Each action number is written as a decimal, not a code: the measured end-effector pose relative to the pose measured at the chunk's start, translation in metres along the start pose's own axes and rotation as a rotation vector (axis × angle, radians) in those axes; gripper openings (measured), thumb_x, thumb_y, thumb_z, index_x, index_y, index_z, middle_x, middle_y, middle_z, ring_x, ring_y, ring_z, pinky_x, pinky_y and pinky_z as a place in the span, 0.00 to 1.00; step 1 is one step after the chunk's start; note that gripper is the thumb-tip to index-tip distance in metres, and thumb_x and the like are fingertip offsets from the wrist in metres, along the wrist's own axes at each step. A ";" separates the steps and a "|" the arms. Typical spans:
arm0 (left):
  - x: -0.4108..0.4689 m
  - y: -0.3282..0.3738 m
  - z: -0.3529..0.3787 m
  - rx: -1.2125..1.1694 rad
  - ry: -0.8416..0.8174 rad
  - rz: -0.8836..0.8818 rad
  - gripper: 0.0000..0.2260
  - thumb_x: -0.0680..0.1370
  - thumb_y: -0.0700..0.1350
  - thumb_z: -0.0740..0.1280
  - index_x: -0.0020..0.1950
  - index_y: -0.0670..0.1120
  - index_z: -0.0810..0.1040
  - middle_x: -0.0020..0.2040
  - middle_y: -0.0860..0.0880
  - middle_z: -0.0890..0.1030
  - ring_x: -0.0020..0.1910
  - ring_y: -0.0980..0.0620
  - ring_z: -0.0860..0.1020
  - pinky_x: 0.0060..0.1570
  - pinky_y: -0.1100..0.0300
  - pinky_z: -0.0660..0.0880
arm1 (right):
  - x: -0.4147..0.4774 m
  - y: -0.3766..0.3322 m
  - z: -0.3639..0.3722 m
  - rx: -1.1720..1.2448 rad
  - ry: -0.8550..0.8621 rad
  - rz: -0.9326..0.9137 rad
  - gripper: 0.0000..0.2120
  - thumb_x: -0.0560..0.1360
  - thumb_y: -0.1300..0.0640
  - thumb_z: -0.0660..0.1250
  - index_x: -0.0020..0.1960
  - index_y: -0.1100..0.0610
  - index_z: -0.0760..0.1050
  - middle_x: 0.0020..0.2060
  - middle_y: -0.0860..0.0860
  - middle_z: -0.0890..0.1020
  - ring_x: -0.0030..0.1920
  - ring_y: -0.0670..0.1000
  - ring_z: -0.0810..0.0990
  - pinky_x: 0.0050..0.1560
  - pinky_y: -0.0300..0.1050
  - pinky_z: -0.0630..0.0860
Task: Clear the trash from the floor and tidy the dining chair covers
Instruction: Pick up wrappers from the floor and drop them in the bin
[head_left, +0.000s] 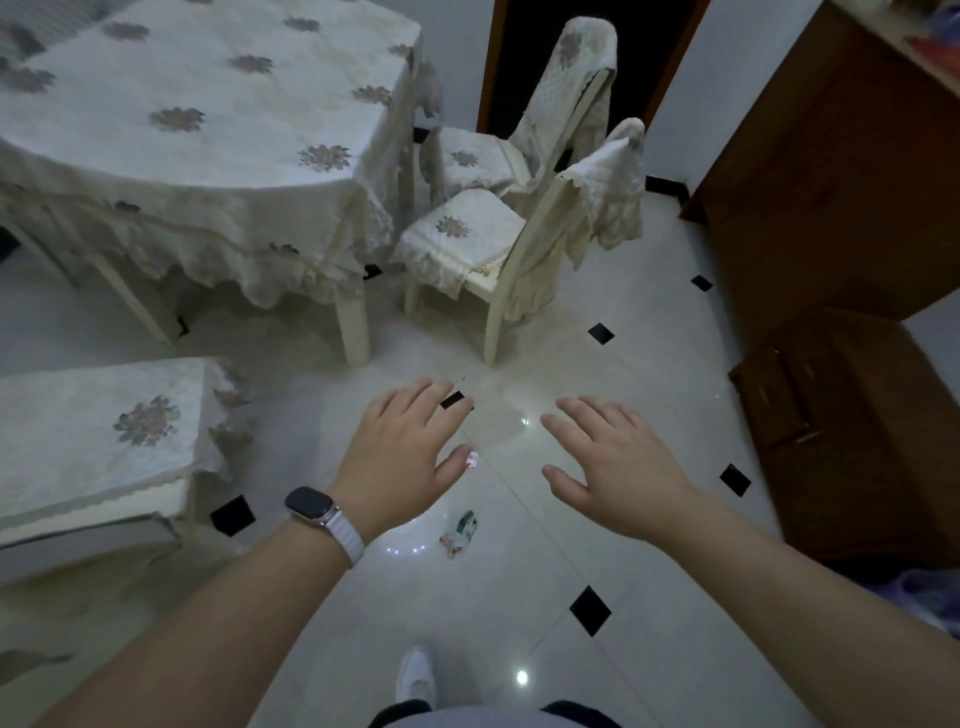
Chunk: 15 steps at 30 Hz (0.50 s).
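Glossy tile, soft cloth, dark wood.

The floor (649, 395) is polished pale tile with black inlays, slick enough to mirror the lamps. The tablecloth (208, 156) is matt quilted fabric with stitched flowers and a lacy hem, and the chair covers (608, 202) look like the same padded cloth, rumpled. The chair legs (493, 332) have a smooth cream finish. The cabinet (831, 182) is brown wood with a dull sheen. The crumpled wrapper (460, 532) looks like thin, shiny film. The watch (307, 505) has a glassy dark face.
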<state>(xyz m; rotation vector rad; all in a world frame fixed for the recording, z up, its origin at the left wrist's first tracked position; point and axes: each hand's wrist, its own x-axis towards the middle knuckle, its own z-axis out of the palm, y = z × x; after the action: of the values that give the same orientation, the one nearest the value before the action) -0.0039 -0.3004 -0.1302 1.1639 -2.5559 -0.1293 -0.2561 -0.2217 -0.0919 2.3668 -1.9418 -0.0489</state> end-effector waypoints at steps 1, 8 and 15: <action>0.004 -0.005 0.004 -0.007 -0.004 -0.011 0.22 0.78 0.57 0.59 0.66 0.48 0.77 0.65 0.44 0.78 0.65 0.41 0.74 0.61 0.46 0.71 | 0.010 0.002 0.003 -0.002 0.003 -0.016 0.25 0.75 0.41 0.58 0.65 0.54 0.75 0.64 0.55 0.77 0.62 0.57 0.75 0.61 0.53 0.70; 0.029 -0.030 0.032 -0.012 -0.046 -0.110 0.21 0.78 0.56 0.59 0.67 0.48 0.77 0.66 0.44 0.78 0.66 0.41 0.74 0.62 0.46 0.71 | 0.073 0.026 0.034 0.055 -0.006 -0.112 0.25 0.75 0.41 0.58 0.64 0.55 0.75 0.63 0.55 0.78 0.62 0.58 0.75 0.61 0.52 0.70; 0.070 -0.028 0.085 0.044 -0.167 -0.334 0.22 0.77 0.56 0.58 0.66 0.47 0.77 0.65 0.44 0.78 0.65 0.41 0.75 0.61 0.46 0.72 | 0.141 0.082 0.091 0.126 -0.055 -0.277 0.25 0.74 0.42 0.58 0.62 0.56 0.76 0.62 0.55 0.78 0.61 0.58 0.76 0.59 0.53 0.71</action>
<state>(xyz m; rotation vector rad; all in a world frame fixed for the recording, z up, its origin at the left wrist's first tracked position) -0.0549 -0.3760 -0.1983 1.6540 -2.4901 -0.2600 -0.3153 -0.3800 -0.1725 2.7296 -1.6691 -0.0085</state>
